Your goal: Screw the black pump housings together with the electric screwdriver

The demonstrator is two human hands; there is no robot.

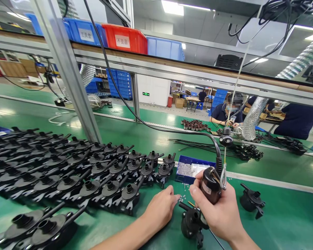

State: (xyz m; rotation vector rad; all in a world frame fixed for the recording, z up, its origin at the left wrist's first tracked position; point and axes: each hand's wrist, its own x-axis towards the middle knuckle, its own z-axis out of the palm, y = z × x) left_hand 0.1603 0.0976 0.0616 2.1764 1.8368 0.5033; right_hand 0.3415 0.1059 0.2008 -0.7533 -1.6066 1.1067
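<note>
My right hand is wrapped round a dark electric screwdriver that hangs from a cable, held upright over a black plastic pump housing on the green bench. My left hand rests on the bench just left of that housing, fingers curled together, fingertips touching a scatter of small silver screws. Whether it pinches a screw is too small to tell.
Several rows of black pump housings cover the bench to the left. A blue tray of screws sits behind my hands. One more housing lies to the right. A slanted metal post rises at left. Other people work at the far bench.
</note>
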